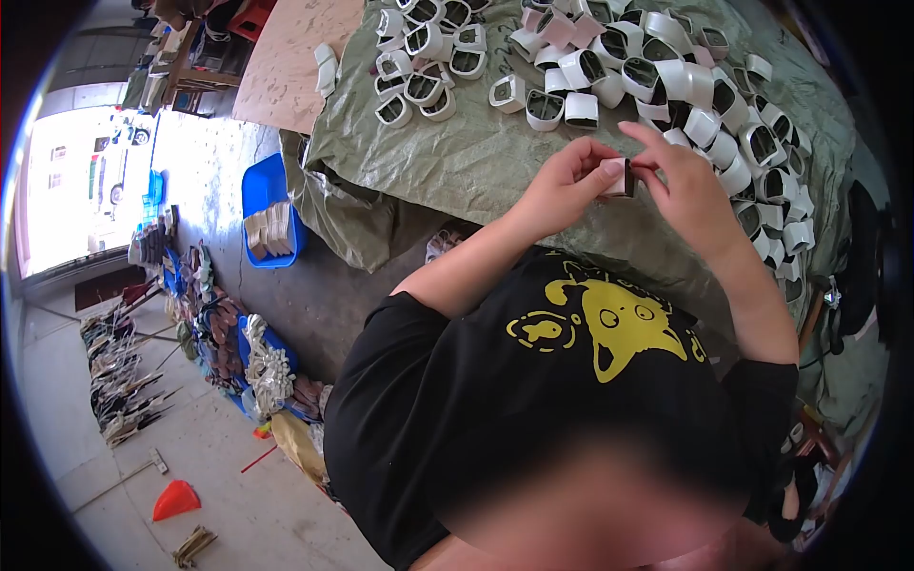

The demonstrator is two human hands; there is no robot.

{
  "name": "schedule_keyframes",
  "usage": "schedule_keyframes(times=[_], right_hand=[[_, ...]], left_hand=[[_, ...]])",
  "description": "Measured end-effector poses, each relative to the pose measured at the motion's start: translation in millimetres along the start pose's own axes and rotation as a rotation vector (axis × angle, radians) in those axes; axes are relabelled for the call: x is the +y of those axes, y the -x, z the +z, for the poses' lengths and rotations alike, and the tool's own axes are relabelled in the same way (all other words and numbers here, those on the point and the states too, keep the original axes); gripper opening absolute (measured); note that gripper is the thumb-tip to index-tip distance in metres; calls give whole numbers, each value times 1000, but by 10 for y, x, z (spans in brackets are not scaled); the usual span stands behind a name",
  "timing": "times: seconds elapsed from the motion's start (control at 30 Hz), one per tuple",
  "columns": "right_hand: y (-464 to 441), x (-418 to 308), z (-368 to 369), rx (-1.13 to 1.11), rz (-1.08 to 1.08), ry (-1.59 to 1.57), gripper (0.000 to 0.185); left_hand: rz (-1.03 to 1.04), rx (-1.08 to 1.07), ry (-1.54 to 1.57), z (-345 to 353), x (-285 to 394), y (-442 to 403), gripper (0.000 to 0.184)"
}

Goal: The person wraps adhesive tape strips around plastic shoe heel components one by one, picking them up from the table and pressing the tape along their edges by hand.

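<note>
Between both hands, above the near edge of the cloth-covered table, is a small white D-shaped piece (pixel 617 179) with a dark face on its right side, resembling a shoe heel. My left hand (pixel 569 183) grips it from the left, thumb across its white surface. From the right, my right hand (pixel 681 183) closes thumb and fingertips on the dark edge, while its index finger sticks out. Just beyond the hands lies a big heap of similar white pieces (pixel 700 86), some pinkish, many showing dark hollow insides. A smaller group of white pieces (pixel 424 88) sits farther left.
A green wrinkled cloth (pixel 419 157) covers the table and hangs over its edge. At left is a bare board (pixel 286 71) with a white piece on it. On the floor stand a blue basin (pixel 262 176) with stacked pale pieces, a red dustpan (pixel 176 500) and heaped bundles.
</note>
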State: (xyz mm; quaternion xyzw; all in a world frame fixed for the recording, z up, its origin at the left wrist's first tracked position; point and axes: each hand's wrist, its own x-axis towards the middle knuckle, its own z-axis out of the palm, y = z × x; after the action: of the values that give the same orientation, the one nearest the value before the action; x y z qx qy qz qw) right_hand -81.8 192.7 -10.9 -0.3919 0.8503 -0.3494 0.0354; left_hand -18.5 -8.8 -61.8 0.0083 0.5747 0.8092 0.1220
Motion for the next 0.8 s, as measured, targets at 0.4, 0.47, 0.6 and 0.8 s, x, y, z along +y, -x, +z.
schedule_keyframes(times=[0.4,0.47,0.6,0.8], right_hand=[[-52,50,124,74,313,-581,56],[-16,144,150,140,353,-738,55],[1,170,137,85,523,-989,56],[-53,35,30,87,122,-407,47]], left_hand=[[32,30,21,61,31,32,28],[46,-12,48,49,46,31,28],[30,-34,121,8,3,49,29],[51,-74,83,-55,-48,17,30]])
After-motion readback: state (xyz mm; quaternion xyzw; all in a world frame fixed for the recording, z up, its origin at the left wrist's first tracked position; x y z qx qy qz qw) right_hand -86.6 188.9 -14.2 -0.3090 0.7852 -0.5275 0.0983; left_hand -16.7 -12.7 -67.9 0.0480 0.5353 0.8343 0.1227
